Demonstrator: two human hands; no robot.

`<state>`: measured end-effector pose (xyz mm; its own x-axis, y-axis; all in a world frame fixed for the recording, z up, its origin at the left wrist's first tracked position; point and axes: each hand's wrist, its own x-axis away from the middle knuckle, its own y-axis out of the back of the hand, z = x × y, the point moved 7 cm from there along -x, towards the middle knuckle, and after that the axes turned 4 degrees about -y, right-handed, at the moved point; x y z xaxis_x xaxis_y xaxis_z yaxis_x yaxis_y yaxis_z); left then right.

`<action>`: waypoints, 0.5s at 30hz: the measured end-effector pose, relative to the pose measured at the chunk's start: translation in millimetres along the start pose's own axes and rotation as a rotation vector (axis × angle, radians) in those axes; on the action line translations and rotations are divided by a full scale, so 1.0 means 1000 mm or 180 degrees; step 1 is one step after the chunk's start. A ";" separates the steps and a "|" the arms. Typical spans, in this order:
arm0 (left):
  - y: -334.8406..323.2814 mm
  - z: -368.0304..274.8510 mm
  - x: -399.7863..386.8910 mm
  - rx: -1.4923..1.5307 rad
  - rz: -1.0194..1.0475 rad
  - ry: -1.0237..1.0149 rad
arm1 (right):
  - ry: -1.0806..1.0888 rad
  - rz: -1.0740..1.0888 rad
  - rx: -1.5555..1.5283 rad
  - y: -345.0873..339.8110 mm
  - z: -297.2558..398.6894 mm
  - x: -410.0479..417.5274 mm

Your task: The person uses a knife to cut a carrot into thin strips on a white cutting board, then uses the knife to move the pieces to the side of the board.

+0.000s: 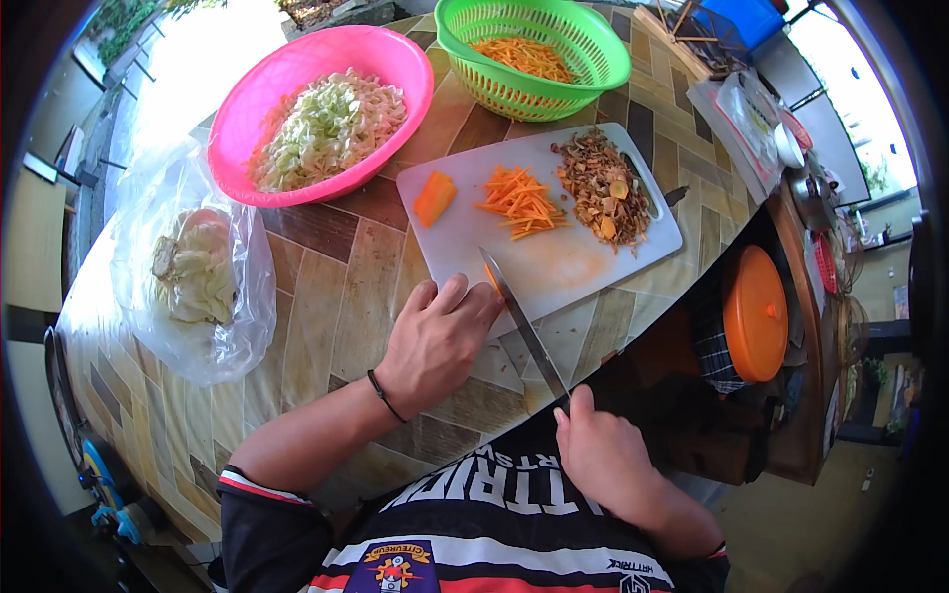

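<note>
In my right hand (604,448) is the handle of a long kitchen knife (528,333), its blade slanting across the near edge of a white cutting board (452,167). Fingers curled, my left hand (445,341) presses on a piece of carrot (491,276) against the blade; most of that piece is hidden. On the board lie a thick carrot chunk (434,199), a heap of carrot matchsticks (521,202) and, by the handle slot, a pile of brownish peelings and carrot trimmings (602,189).
Behind the board stand a pink basin (319,194) of chopped cabbage (326,133) and a green colander (519,100) of shredded carrot (526,59). A cabbage (196,267) rests in a clear plastic bag (252,319) at left. Beyond the table's right edge is an orange lid (756,315).
</note>
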<state>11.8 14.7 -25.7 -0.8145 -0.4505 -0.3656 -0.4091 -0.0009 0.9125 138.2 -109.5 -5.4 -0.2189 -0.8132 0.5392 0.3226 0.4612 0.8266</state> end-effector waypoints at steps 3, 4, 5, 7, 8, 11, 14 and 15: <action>-0.001 -0.001 0.000 0.0052 0.0056 0.0062 | 0.0164 -0.0040 -0.0128 0.008 0.009 -0.016; -0.001 -0.001 0.001 0.0115 0.0027 0.0090 | 0.0156 -0.0060 -0.0138 0.010 0.008 -0.019; -0.001 0.000 0.001 0.0177 -0.0010 0.0132 | 0.0191 0.0006 -0.0204 0.010 0.008 -0.022; 0.001 -0.001 0.000 0.0106 -0.0037 0.0083 | 0.0235 0.0050 -0.0259 0.009 0.005 -0.018; 0.002 -0.001 -0.001 0.0036 -0.0051 0.0052 | 0.0208 0.0132 -0.0251 0.005 -0.002 -0.011; 0.000 0.001 0.000 0.0146 -0.0298 -0.0010 | 0.0209 0.0246 -0.0319 0.002 -0.008 -0.009; 0.000 0.005 0.003 0.0194 -0.0549 0.0041 | 0.0304 0.0223 -0.0466 0.006 -0.005 -0.022; 0.003 0.004 0.002 0.0181 -0.0564 0.0033 | 0.0428 0.0141 -0.0567 0.009 -0.003 -0.030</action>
<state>7.2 17.5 -24.8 -0.7233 -0.4570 -0.5177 -0.5688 -0.0308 0.8219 150.2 -82.3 -14.8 -0.0801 -0.8391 0.5380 0.4892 0.4372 0.7547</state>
